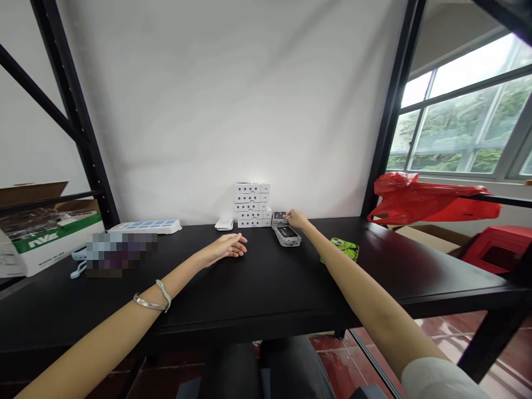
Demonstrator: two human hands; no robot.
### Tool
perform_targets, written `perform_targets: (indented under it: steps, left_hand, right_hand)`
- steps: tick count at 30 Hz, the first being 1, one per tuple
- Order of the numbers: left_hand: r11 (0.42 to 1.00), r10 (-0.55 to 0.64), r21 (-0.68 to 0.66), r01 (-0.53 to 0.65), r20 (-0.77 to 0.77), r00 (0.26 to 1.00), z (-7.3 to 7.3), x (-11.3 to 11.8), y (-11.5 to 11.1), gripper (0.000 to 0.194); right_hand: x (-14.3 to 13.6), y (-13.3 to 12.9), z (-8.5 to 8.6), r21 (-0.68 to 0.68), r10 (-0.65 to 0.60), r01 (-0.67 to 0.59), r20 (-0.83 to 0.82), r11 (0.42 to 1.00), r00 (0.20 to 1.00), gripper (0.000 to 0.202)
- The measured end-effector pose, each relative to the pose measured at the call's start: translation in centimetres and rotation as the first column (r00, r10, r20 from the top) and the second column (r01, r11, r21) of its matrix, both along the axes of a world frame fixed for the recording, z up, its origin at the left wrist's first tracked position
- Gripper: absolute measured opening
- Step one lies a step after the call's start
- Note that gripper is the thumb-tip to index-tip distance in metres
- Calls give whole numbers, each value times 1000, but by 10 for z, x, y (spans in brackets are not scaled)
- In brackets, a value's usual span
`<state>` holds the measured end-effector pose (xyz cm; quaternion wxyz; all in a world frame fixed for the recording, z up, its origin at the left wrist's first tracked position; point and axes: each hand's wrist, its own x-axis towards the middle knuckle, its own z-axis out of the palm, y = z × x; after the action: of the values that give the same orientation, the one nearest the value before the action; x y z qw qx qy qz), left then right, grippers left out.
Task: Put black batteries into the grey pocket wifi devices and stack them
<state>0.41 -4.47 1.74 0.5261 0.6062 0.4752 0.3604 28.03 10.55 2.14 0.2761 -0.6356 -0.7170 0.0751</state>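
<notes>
My left hand (pixel 226 247) hovers over or rests on the black table, its fingers loosely spread and holding nothing. At the back, my right hand (pixel 296 218) reaches to a small packaged item (pixel 279 215) beside the white box stack, fingertips closed at its right edge. Just in front of that lies a stack of clear-cased items with black faces (pixel 287 235). Several flat white boxes (pixel 251 205) are piled against the wall. Left of them sits a small white stack (pixel 224 224).
A green patterned item (pixel 346 249) lies under my right forearm. On the left are a white tray with blue squares (pixel 145 226), a blurred object (pixel 118 252) and an open carton (pixel 50 238). Red plastic (pixel 415 197) hangs right; black posts (pixel 393 105) frame the table (pixel 249 288).
</notes>
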Motion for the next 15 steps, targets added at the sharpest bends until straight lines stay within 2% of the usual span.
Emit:
perform_targets:
  steps: [8, 15]
  left_hand:
    - [1000, -15, 9, 16, -24, 1000, 0, 0, 1, 28]
    - [1000, -16, 22, 17, -47, 999, -1, -2, 2, 28]
  right_hand:
    - [-9, -29, 19, -136, -68, 81, 102, 987, 992, 34]
    - [-11, -61, 37, -421, -16, 82, 158, 903, 987, 35]
